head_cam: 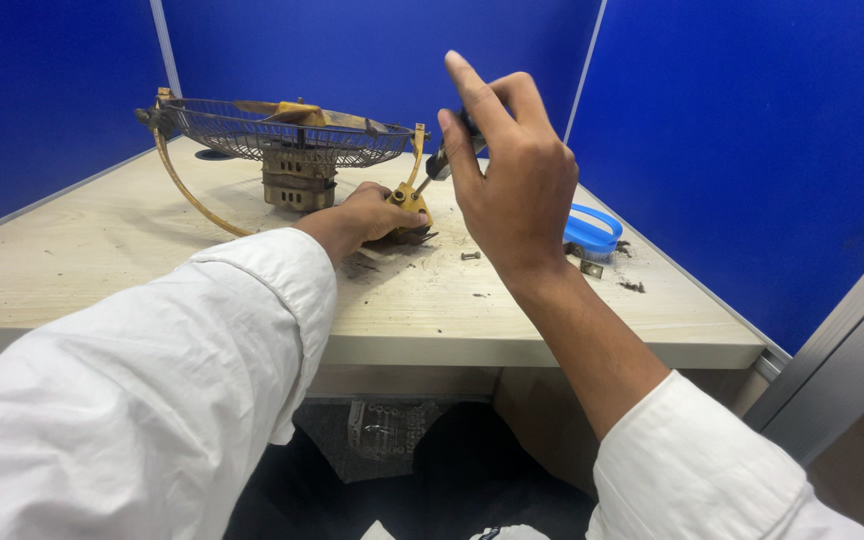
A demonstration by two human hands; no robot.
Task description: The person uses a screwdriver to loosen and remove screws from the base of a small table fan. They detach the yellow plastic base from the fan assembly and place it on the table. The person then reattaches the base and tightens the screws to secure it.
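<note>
Fingers of your right hand point(512, 170) curl round one dark-handled screwdriver point(444, 160), index raised, its thin metal shaft angling down to the yellow bracket point(410, 196). Your left hand point(377, 212) clamps that one bracket's base against the pale, dusty wooden table point(102, 270). Beyond them sits one rusty wire fan guard point(282, 130) with its boxy motor. One small screw point(470, 256) lies loose nearby — further right, one blue plastic ring point(592, 230).

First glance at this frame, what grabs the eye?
The raised right hand at centre, gripping a screwdriver angled down at a yellow bracket. The left hand steadies that bracket on the table. Behind, a rusty fan cage lies on its motor, against blue walls.
</note>
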